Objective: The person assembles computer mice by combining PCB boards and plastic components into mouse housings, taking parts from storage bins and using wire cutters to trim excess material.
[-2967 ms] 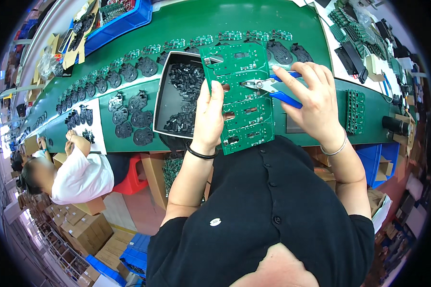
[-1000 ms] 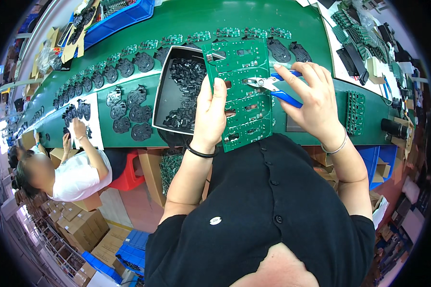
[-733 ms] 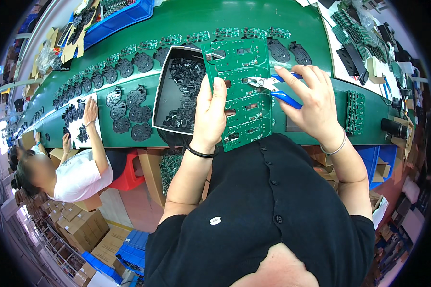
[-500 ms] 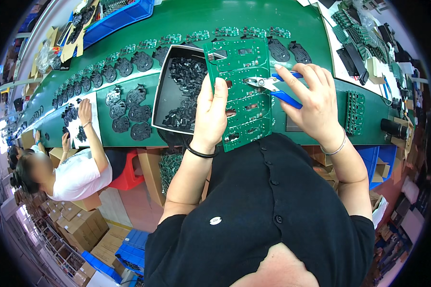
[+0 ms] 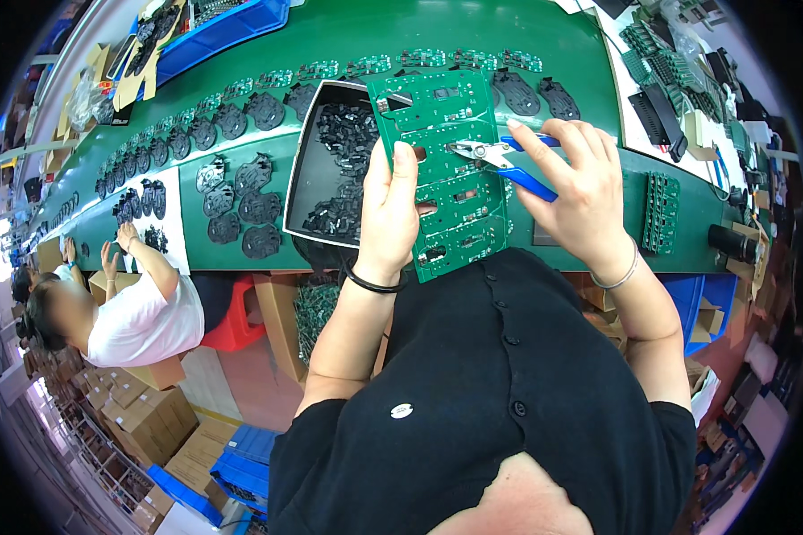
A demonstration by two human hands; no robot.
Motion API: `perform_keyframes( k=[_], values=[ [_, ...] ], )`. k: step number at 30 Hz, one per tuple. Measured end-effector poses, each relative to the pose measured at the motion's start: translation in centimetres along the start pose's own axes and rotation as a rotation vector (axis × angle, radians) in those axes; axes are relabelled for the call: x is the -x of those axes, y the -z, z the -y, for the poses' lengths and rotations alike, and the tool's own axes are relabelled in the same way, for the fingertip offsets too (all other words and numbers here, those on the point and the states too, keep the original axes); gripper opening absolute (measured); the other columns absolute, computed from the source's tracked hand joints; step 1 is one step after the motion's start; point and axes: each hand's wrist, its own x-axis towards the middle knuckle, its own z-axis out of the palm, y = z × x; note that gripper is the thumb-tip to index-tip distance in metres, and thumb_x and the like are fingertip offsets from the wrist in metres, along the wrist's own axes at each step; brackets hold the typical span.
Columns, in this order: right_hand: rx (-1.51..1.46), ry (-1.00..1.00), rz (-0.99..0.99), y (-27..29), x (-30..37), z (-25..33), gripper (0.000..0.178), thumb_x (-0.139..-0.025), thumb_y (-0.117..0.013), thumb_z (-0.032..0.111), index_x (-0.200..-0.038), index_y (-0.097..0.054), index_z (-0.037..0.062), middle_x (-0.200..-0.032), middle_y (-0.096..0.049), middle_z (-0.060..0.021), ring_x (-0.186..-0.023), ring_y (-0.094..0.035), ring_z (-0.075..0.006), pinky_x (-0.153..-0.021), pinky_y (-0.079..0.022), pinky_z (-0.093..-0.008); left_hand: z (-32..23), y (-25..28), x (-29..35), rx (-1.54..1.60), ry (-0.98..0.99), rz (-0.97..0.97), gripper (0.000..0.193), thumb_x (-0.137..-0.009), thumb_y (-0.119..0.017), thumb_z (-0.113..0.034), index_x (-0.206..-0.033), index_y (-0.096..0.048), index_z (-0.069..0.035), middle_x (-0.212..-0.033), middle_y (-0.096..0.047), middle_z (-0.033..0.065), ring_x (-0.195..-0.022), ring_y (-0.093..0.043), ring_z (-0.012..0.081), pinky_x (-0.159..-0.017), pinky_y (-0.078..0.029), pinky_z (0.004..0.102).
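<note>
A green circuit board panel (image 5: pixel 459 209) is held up in front of me, tilted, its left edge gripped by my left hand (image 5: pixel 391 214) with the thumb on its face. My right hand (image 5: pixel 580 187) is closed on blue-handled cutting pliers (image 5: pixel 528 181). The metal jaws lie against the panel's upper middle part, near a slot; whether they bite on anything is too small to tell. Just left of the panel, partly behind my left hand, stands a box (image 5: pixel 296 169) filled with small black plastic parts (image 5: pixel 343 134).
Rows of black plastic shells (image 5: pixel 263 111) and small green boards (image 5: pixel 318 69) line the green table (image 5: pixel 544 31). Several panels (image 5: pixel 660 212) stand at the right. A blue bin (image 5: pixel 219 40) sits far left. A co-worker in a white shirt (image 5: pixel 147 321) works at the left.
The plier jaws have shifted slightly left along the panel, and the panel's top has tipped a little left. At the left, the co-worker's hands have drawn back from the white sheet.
</note>
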Motion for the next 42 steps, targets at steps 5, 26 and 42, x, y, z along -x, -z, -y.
perform_keyframes(
  k=[5,26,42],
  values=[
    [0.033,0.007,0.014,-0.2,0.2,0.1,0.056,-0.058,-0.071,0.011,-0.113,-0.06,0.0137,-0.09,-0.053,-0.0074,-0.082,-0.051,-0.0241,-0.074,-0.039,-0.0364,0.0,-0.5,0.2,0.011,0.003,-0.035,0.034,-0.097,-0.037,-0.028,-0.122,-0.043,-0.006,-0.099,-0.055,0.0045,-0.079,-0.055,0.0066,-0.06,-0.048,0.0182],
    [-0.123,-0.177,-0.052,-2.2,0.8,-0.5,0.043,-0.062,-0.072,0.013,-0.104,-0.063,0.0109,-0.085,-0.054,-0.0062,-0.078,-0.052,-0.0235,-0.07,-0.041,-0.0343,0.5,2.0,-0.9,1.025,0.327,0.321,0.057,-0.095,-0.029,-0.045,-0.132,-0.034,-0.001,-0.137,-0.029,0.0251,-0.097,-0.059,0.0318,-0.072,-0.055,0.0417],
    [-0.128,-0.189,-0.059,-1.8,1.5,-1.1,0.049,-0.061,-0.072,0.011,-0.108,-0.062,0.011,-0.093,-0.055,-0.0088,-0.086,-0.053,-0.0252,-0.077,-0.04,-0.0358,0.5,1.7,-1.1,1.015,0.333,0.267,0.055,-0.095,-0.028,-0.044,-0.133,-0.034,-0.004,-0.141,-0.02,0.0276,-0.098,-0.059,0.0359,-0.073,-0.055,0.0463]
  ],
)
